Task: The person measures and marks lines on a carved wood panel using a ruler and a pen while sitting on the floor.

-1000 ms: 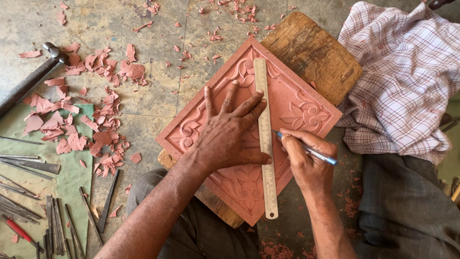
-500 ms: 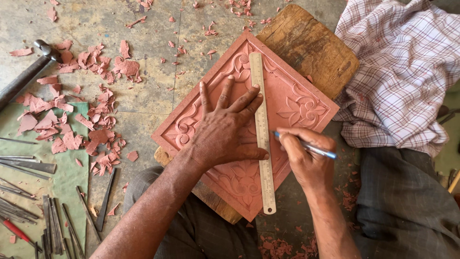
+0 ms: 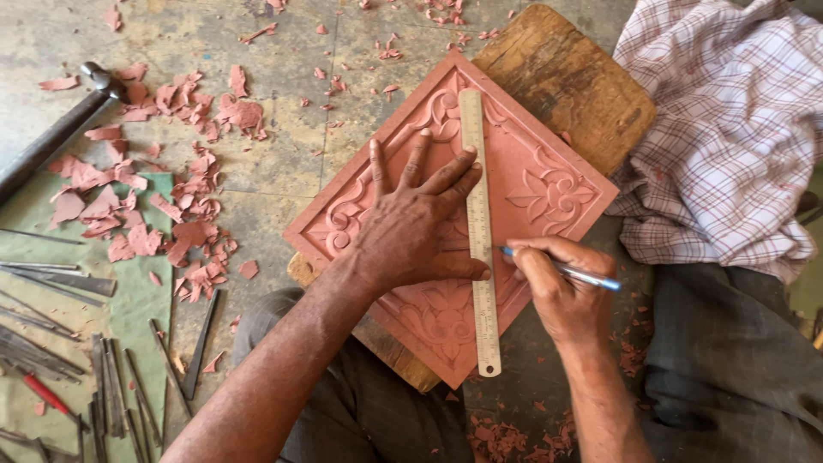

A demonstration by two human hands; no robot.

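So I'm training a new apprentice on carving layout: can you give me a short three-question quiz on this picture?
1. True or false: the left hand presses flat on the ruler and the carved red tile.
2. What does the right hand hold?
A. a chisel
B. a pen
C. a hammer
3. What lies under the tile?

Key:
1. True.
2. B; its tip meets the ruler's edge.
3. A wooden block.
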